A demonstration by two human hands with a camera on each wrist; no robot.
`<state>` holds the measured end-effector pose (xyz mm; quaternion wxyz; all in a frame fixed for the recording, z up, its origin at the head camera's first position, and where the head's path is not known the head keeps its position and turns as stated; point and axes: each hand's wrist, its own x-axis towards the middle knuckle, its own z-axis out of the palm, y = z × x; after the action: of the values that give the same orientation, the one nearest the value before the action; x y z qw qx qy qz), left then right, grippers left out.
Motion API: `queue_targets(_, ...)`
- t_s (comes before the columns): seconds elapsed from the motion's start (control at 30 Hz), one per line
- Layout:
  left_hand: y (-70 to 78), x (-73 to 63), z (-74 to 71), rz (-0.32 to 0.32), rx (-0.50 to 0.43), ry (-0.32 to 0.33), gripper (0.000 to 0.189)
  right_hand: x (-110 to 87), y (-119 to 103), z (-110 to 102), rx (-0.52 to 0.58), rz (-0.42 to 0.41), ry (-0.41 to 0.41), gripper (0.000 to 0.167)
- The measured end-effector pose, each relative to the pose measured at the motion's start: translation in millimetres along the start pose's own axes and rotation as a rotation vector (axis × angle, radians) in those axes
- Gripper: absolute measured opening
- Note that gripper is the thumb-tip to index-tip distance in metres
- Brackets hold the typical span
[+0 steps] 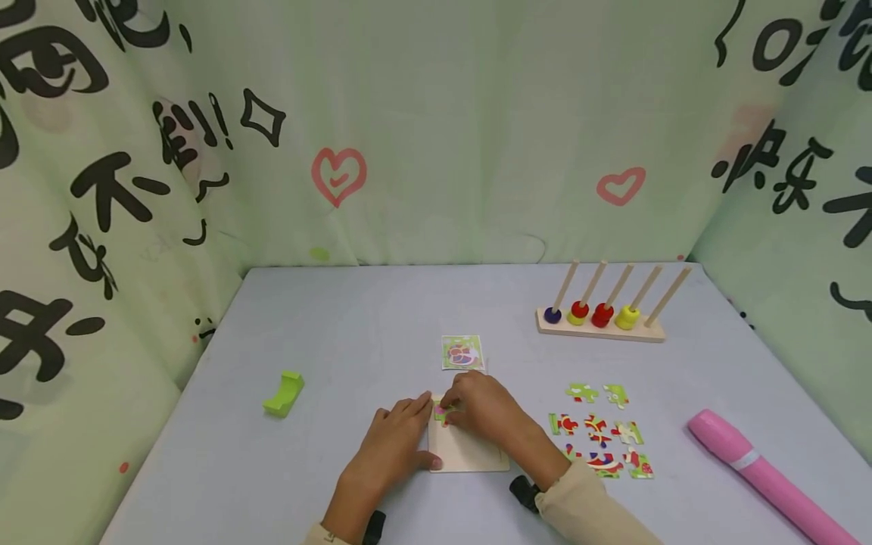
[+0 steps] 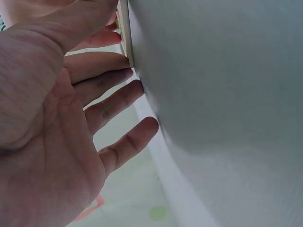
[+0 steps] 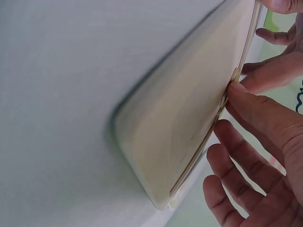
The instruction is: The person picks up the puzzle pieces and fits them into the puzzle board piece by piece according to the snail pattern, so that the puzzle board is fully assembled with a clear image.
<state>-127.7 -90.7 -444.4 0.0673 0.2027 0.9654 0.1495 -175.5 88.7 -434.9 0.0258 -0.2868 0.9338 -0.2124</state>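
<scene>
A pale wooden puzzle board (image 1: pixel 473 452) lies on the table before me. My left hand (image 1: pixel 391 443) rests along its left edge, fingers fairly straight at the upper corner and thumb on the lower left side. Over the board's top left corner, my right hand (image 1: pixel 485 409) pinches a small green and pink puzzle piece (image 1: pixel 440 413) between thumb and fingers. In the right wrist view the thumb (image 3: pixel 258 111) presses down at the piece, while the other fingers spread beyond the board's edge. Just behind the board lies a square picture card (image 1: pixel 462 353).
Several loose puzzle pieces (image 1: pixel 596 425) lie in rows right of the board. A wooden peg stand (image 1: pixel 599 327) with coloured beads is at the back right. A pink cylinder (image 1: pixel 770 469) lies at the far right, and a green curved block (image 1: pixel 283 393) sits at left.
</scene>
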Motion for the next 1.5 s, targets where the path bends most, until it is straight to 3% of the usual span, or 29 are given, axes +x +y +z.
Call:
queue_targets(0.23, 1.3, -1.5, 0.5, 0.035, 0.004, 0.008, 0.082, -0.1, 3, -5, 0.032, -0.003, -0.033, 0.015)
queue_targets(0.47, 6.7, -1.0, 0.3, 0.001, 0.031, -0.005, 0.079, -12.6, 29, -37, 0.062, 0.213, -0.035, 0.014)
queue_targets(0.63, 7.5, -2.6, 0.0, -0.036, 0.03, 0.0, 0.08, -31.3, 51, -57, 0.044, 0.27, -0.009, 0.015)
queue_targets(0.8, 8.1, -2.3, 1.1, -0.02, -0.007, 0.01, 0.08, -49.1, 67, -67, 0.044, 0.349, 0.008, 0.015)
queue_targets(0.97, 11.4, -1.8, 2.9, 0.001, 0.052, 0.001, 0.072, -61.6, 85, -75, 0.025, 0.365, 0.03, 0.015)
queue_targets(1.1, 14.2, -2.0, 3.3, -0.003, 0.08, -0.008, 0.071, -69.2, 98, -81, 0.023, 0.404, -0.002, 0.018)
queue_targets(1.3, 14.8, -1.8, 2.3, 0.0, 0.068, -0.015, 0.073, -82.3, 111, -87, 0.036, 0.458, -0.078, 0.029)
queue_targets(1.5, 12.1, -1.7, 2.2, 0.014, 0.041, -0.008, 0.071, -89.7, 120, -85, 0.026, 0.476, -0.086, 0.031)
